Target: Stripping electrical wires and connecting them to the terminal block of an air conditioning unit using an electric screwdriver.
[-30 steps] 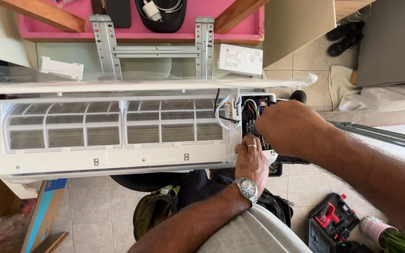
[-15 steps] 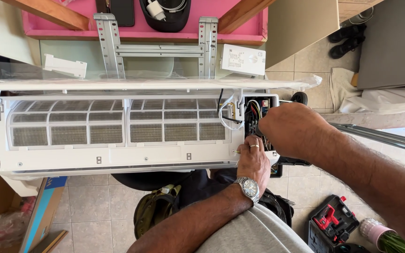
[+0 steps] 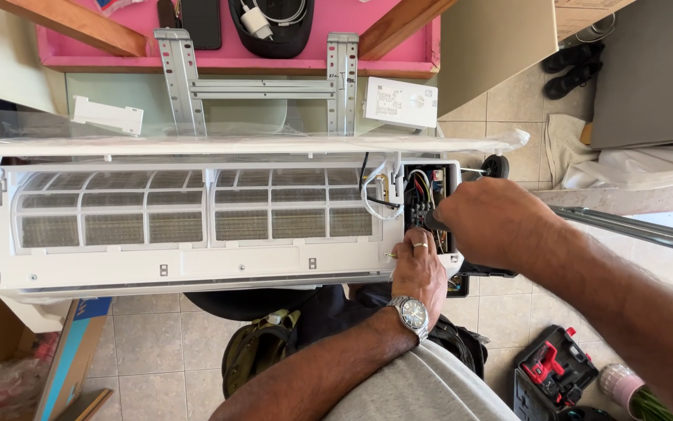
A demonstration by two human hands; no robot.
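Note:
A white indoor air-conditioner unit lies open with its front cover lifted, showing mesh filters. At its right end is an open wiring compartment with coloured wires. My right hand is closed around a dark tool handle whose tip points into that compartment. My left hand, wearing a ring and a wristwatch, rests on the unit's lower edge just below the compartment, fingers curled against the casing. What the left fingers pinch is hidden.
A metal mounting bracket and a small white box lie beyond the unit, below a pink tray. On the tiled floor: an open red and black tool case, a dark bag, sandals, a cardboard box.
The view has shifted slightly; both hands stay at the wiring compartment, with the right hand working the tool a little lower.

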